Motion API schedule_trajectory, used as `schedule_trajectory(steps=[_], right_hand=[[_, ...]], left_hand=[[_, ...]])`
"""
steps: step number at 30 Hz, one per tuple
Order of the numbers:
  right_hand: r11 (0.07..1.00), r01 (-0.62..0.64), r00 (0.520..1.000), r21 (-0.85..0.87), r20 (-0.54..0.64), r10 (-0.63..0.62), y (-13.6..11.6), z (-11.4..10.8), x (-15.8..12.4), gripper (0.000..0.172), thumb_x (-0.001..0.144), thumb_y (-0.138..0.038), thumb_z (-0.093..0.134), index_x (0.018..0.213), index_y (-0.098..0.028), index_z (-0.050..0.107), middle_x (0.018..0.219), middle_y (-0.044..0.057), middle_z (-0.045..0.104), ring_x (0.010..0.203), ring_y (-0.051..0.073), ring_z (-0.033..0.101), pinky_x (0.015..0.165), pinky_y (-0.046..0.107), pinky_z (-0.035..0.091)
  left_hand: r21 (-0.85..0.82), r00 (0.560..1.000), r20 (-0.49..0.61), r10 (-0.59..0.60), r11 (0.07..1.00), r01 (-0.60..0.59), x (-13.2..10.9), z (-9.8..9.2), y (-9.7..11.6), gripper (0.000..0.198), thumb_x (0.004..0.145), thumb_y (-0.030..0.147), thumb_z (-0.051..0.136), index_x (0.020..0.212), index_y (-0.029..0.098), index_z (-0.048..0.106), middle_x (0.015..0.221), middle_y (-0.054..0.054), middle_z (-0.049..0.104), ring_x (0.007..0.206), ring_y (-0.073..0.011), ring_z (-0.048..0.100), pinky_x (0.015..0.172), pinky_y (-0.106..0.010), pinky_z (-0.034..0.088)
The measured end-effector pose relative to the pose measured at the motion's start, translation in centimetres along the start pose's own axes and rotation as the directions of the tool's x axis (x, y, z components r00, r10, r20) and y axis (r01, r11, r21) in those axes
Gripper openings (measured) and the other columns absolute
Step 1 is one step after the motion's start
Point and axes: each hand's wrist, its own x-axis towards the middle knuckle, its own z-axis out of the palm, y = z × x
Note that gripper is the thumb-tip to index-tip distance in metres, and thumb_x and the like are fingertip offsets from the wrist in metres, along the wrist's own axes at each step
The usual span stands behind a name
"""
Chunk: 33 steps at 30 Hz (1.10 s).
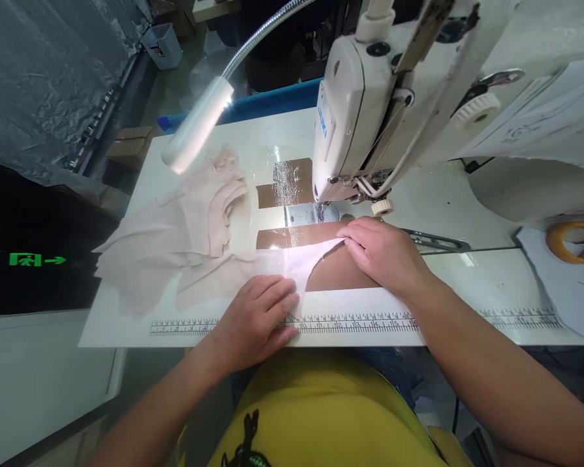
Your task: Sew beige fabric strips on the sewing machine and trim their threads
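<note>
A thin, pale, sheer fabric piece [271,261] lies in front of the sewing machine [343,123]. My right hand [382,253] pinches its pointed right corner between thumb and fingertips, just in front of the presser foot area. On the lower edge of the same piece rests my left hand [260,318], fingers laid over the cloth and thumb apart, close to the printed ruler [360,323]. Brown tape [338,269] covers part of the machine bed under the fabric. To the left is a loose pile of similar pale fabric pieces [175,224].
A lit lamp [199,123] on a flexible neck hangs over the back left of the white table [257,146]. Yellow-handled scissors [571,241] lie at the far right on white material. A cardboard box [129,146] and a grey bin [162,47] stand beyond the table.
</note>
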Motion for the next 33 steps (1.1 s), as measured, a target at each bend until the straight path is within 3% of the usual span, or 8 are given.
schedule_trajectory(steps=[7,14,17,20,23,26,31,33], right_hand=[[0.95,-0.051,0.998,-0.308,-0.048,0.038,2.2,-2.8,-2.2,0.027,0.084,-0.02,0.05,0.107,-0.017,0.064,0.108,0.01,0.066,0.081,0.025,0.061,0.056,0.034,0.041],[0.878,0.008,0.997,-0.478,0.073,0.031,5.4,-3.6,-4.3,0.027,0.072,-0.009,0.047,0.09,-0.019,0.063,0.079,0.011,0.064,0.058,0.021,0.052,0.048,0.032,0.028],[0.893,0.009,0.992,-0.451,0.117,0.048,5.7,-3.8,-4.3,0.032,0.068,-0.007,0.048,0.094,-0.018,0.064,0.079,0.013,0.064,0.056,0.021,0.052,0.048,0.032,0.027],[0.928,-0.012,0.996,-0.373,0.079,0.045,5.1,-4.1,-4.7,0.03,0.076,-0.009,0.046,0.1,-0.016,0.064,0.086,0.016,0.067,0.064,0.025,0.059,0.051,0.034,0.035],[0.966,-0.048,0.999,-0.253,0.013,0.053,3.4,-4.0,-5.6,0.022,0.089,-0.02,0.041,0.098,-0.018,0.061,0.087,0.011,0.069,0.073,0.026,0.064,0.057,0.034,0.043],[0.985,-0.065,0.998,-0.161,-0.011,0.064,0.9,-3.4,-6.3,0.021,0.092,-0.026,0.039,0.097,-0.018,0.058,0.083,0.008,0.07,0.07,0.023,0.065,0.057,0.032,0.046],[1.0,-0.001,0.994,0.016,0.114,-0.001,-2.6,-2.3,-6.1,0.024,0.091,-0.021,0.036,0.107,-0.017,0.054,0.093,0.008,0.071,0.079,0.023,0.068,0.064,0.032,0.049],[0.996,-0.02,0.982,0.089,0.19,0.002,-3.5,-2.2,-5.8,0.026,0.091,-0.021,0.034,0.109,-0.017,0.052,0.087,0.007,0.071,0.074,0.022,0.068,0.061,0.032,0.049]], left_hand=[[0.015,0.999,-0.051,-0.003,1.0,0.004,-0.6,0.8,0.2,0.037,0.086,0.026,0.054,0.12,0.01,0.055,0.129,-0.015,0.055,0.121,-0.0288,0.045,0.104,-0.045,0.038],[0.001,0.997,-0.072,-0.006,1.0,0.006,-0.8,1.0,0.2,0.037,0.085,0.024,0.055,0.12,0.011,0.056,0.129,-0.014,0.055,0.121,-0.0283,0.045,0.104,-0.046,0.039],[-0.017,0.998,-0.068,-0.013,1.0,0.012,-0.9,1.0,0.1,0.038,0.085,0.024,0.055,0.121,0.012,0.055,0.13,-0.014,0.055,0.121,-0.0284,0.045,0.104,-0.047,0.039],[-0.031,0.997,-0.071,-0.021,0.999,0.018,-0.9,1.0,0.0,0.038,0.086,0.024,0.055,0.122,0.013,0.055,0.129,-0.014,0.055,0.121,-0.029,0.045,0.103,-0.048,0.039],[-0.043,0.997,-0.079,-0.022,0.999,0.018,-0.9,1.0,-0.1,0.037,0.086,0.025,0.055,0.121,0.014,0.055,0.129,-0.014,0.056,0.121,-0.029,0.046,0.102,-0.048,0.04],[-0.054,0.996,-0.082,-0.023,0.998,0.018,-0.9,1.0,-0.1,0.038,0.085,0.025,0.055,0.121,0.013,0.055,0.128,-0.014,0.056,0.12,-0.0286,0.046,0.102,-0.047,0.04],[-0.062,0.997,-0.078,-0.028,0.998,0.023,-0.8,0.9,-0.1,0.038,0.085,0.025,0.056,0.121,0.014,0.056,0.128,-0.013,0.056,0.121,-0.0286,0.047,0.102,-0.046,0.041],[-0.065,0.996,-0.083,-0.03,0.998,0.024,-0.8,0.9,-0.1,0.038,0.085,0.025,0.056,0.121,0.015,0.056,0.127,-0.013,0.057,0.12,-0.0284,0.047,0.102,-0.046,0.041]])
